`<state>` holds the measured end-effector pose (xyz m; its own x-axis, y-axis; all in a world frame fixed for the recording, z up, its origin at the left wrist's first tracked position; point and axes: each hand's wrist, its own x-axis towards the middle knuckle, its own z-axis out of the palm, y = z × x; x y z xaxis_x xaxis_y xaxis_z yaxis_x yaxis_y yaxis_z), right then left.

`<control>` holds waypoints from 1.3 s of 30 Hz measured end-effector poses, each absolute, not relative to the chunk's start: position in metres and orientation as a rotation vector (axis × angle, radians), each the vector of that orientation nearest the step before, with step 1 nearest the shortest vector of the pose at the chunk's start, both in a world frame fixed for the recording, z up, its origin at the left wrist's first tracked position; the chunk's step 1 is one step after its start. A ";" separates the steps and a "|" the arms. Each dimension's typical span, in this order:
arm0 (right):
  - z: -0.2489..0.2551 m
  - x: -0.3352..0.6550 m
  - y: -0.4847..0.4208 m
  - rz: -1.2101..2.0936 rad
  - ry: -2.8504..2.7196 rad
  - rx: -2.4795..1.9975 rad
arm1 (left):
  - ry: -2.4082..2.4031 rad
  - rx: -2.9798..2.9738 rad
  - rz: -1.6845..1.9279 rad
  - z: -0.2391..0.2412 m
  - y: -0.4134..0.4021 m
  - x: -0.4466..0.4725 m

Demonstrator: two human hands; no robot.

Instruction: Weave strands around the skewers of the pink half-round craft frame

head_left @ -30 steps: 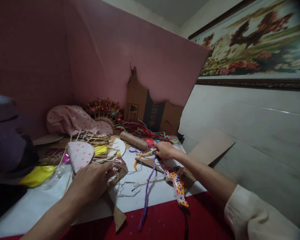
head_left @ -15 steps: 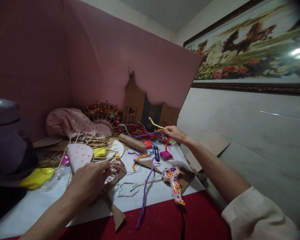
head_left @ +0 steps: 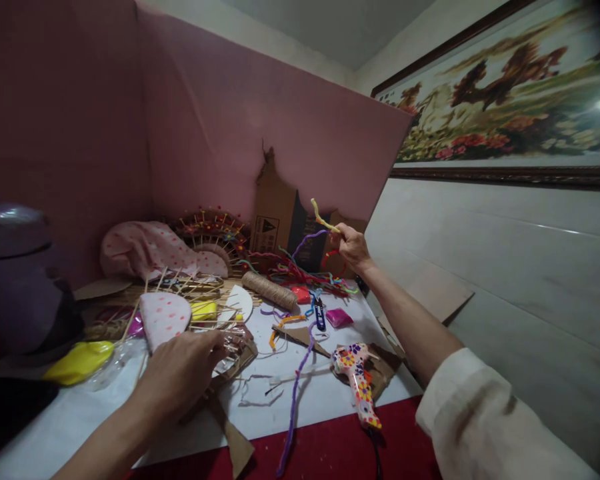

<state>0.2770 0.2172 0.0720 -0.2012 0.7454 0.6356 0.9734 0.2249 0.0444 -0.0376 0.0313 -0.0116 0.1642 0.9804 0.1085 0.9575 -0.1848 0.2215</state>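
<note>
Against the pink board [head_left: 230, 120], over the white sheet [head_left: 305, 400]: left hand [head_left: 180, 373] laid palm-down, fingers loose, on the stick frame [head_left: 200, 313]. Well apart, beyond the twine spool [head_left: 270, 291], right hand [head_left: 351, 245] raised, pinched tight on pipe cleaners [head_left: 323, 220].

We log a kinked yellow pipe cleaner [head_left: 321, 219], a curved purple pipe cleaner [head_left: 307, 239] and a red loop [head_left: 330, 255], bunched together, up in the air; skewer-and-cardboard piece [head_left: 233, 348] lies flat, front-left.
</note>
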 end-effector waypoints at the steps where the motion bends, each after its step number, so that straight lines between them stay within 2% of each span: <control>1: 0.072 0.278 0.223 -0.639 -2.039 -1.577 | 1.933 2.318 0.347 -0.013 0.031 -0.038; 8: 0.034 0.288 0.266 -0.624 -2.327 -1.785 | 1.978 2.309 0.283 -0.018 0.035 -0.038; 12: -0.002 0.280 0.284 -0.493 -2.354 -1.997 | 1.997 2.302 0.223 -0.021 0.037 -0.038; 16: -0.008 0.276 0.292 -0.316 -2.314 -2.115 | 1.980 2.301 0.204 -0.023 0.037 -0.039; 22: 0.013 0.284 0.262 -0.281 -2.309 -1.893 | 1.971 2.320 0.204 -0.020 0.035 -0.037; 28: -0.009 0.283 0.223 -0.037 -2.419 -1.715 | 1.942 2.329 0.244 -0.015 0.031 -0.035; 32: -0.016 0.290 0.218 0.045 -2.256 -1.662 | 1.919 2.365 0.297 -0.017 0.031 -0.037; 39: 0.011 0.302 0.220 0.127 -1.980 -1.493 | 1.904 2.357 0.361 -0.017 0.032 -0.037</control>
<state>0.3017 0.2195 0.0108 -0.1435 0.8901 0.4326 0.8277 0.3476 -0.4406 -0.0367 0.0322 -0.0174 0.1949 0.9727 0.1260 0.9514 -0.2188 0.2169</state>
